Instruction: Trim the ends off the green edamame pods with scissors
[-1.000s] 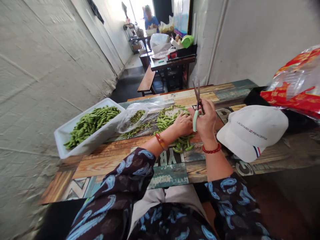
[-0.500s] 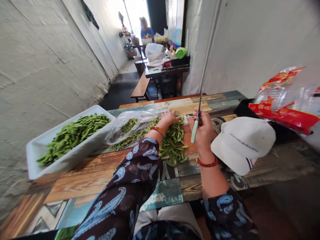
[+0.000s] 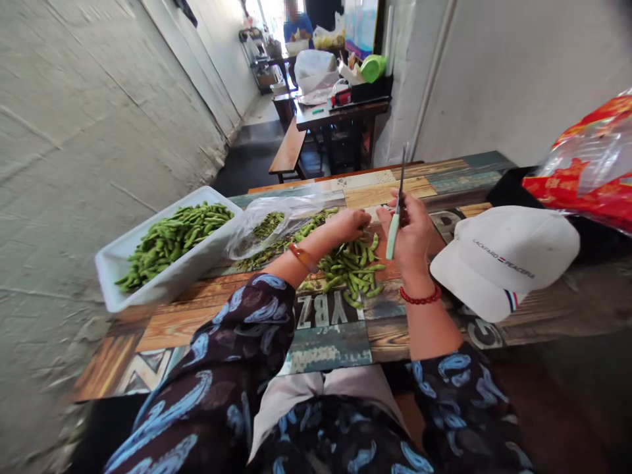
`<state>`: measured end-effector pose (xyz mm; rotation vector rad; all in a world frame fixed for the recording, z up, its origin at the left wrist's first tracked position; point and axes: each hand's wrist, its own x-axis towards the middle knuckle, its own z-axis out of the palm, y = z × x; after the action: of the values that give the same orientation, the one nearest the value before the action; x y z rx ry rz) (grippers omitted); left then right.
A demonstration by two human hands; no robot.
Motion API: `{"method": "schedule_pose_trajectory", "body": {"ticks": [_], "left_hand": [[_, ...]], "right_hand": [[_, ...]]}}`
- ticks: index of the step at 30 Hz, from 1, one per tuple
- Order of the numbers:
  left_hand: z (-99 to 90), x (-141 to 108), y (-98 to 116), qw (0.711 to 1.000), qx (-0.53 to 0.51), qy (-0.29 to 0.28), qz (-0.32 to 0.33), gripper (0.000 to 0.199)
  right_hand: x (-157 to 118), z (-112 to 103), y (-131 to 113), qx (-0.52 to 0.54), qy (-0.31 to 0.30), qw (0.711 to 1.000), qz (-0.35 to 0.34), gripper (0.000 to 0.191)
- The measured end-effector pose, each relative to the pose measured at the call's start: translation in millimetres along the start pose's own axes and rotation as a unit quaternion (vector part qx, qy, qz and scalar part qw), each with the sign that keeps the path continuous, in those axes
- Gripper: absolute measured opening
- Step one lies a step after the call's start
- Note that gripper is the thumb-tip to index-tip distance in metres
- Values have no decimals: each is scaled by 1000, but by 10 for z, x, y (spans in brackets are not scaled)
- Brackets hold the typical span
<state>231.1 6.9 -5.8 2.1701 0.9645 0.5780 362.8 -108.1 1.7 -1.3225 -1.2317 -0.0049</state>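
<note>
My right hand (image 3: 413, 230) grips a pair of scissors (image 3: 394, 235) with pale green handles, the dark blades pointing up and away from me. My left hand (image 3: 348, 226) is held over the far side of a loose pile of green edamame pods (image 3: 353, 266). Its fingers are bunched together, and whatever they pinch is hidden. Left of that pile lies a clear plastic bag (image 3: 247, 227) with small green trimmings in and beside it. A white plastic tub (image 3: 170, 283) heaped with edamame pods stands at the table's left end.
A white cap (image 3: 508, 253) lies right of my right hand. Behind it is a red and clear plastic package (image 3: 587, 171). The patterned wooden table (image 3: 326, 352) has walls on both sides. Farther off are a bench (image 3: 289, 150), another table, and a person in blue (image 3: 298, 29).
My left hand has drawn its fingers together and shifted right over the pile, closer to my right hand. The scissors stay in my right hand. The view has tilted down slightly.
</note>
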Motion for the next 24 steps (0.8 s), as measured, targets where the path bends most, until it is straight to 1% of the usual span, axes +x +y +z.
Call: {"method": "schedule_pose_trajectory", "body": {"ticks": [2,3,6,8,10,13,16,18,20,24], "left_hand": [[-172,-147,42,997,50,-36,46,17],[-244,-228,59,995,70,-34,56,17],[-390,-511,63,996,75,11,44,16],[-426,-729,17,997,33,57,31,16],[-428,-961,-50,993,-44,105,16,16],[-407,-1295,-144,975,-151,160,-24,21],[-389,-1551,-202,956,-185,218,-64,24],[-380,-1653,-223,945,-208,236,-88,24],[-371,-1694,-238,937,-244,230,-102,25],[-371,-1658,-262,923,-305,212,-101,29]], "right_hand": [[-2,6,14,-7,-14,1000,-4,36],[-2,12,25,-8,-19,1000,-5,37],[-12,46,56,-9,-20,1000,-6,38],[-33,82,61,-7,-14,1000,-16,36],[-66,123,44,-4,-20,999,-32,34],[-128,178,-6,-6,-50,997,-59,32],[-184,219,-53,-9,-85,993,-80,33],[-214,243,-69,-4,-116,989,-92,34],[-242,266,-73,5,-148,983,-104,36],[-292,308,-77,25,-203,972,-118,39]]}}
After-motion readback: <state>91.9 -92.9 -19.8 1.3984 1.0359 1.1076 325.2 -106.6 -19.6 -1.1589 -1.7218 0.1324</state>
